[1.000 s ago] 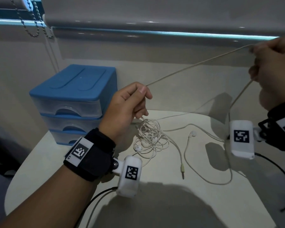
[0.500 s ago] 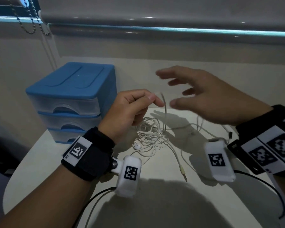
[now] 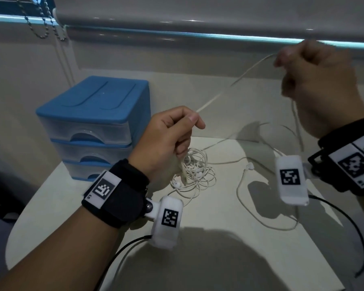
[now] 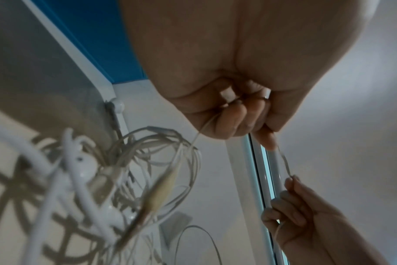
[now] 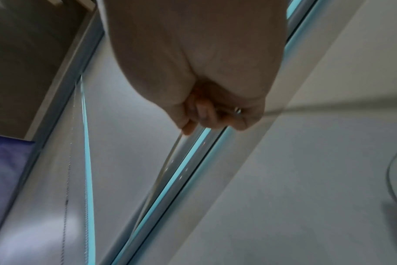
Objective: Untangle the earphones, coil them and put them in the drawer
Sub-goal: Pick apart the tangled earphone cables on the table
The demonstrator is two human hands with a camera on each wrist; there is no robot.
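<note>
White earphones lie in a tangled bunch [image 3: 194,173] on the pale table [image 3: 219,238], with an earbud [image 3: 249,166] and a long loop trailing to the right. My left hand [image 3: 172,133] hovers over the bunch and pinches the cable [image 3: 235,82] between thumb and forefinger; strands hang from its curled fingers [image 4: 233,122]. That cable runs taut up and right to my right hand [image 3: 311,80], raised near the window ledge and gripping it. In the right wrist view the fingers [image 5: 206,114] are curled round the cable. The blue drawer unit [image 3: 95,122] stands at the back left, drawers closed.
A roller blind [image 3: 198,15] with a bead chain [image 3: 40,22] hangs behind the table. Black sensor cables [image 3: 349,227] run from both wristbands over the table's front. A wall rises just behind the table's far edge.
Half a second ago my right hand was open beside the left hand's fingertips. It has taken hold of the cable and pulled it up and to the right, drawing it taut.
</note>
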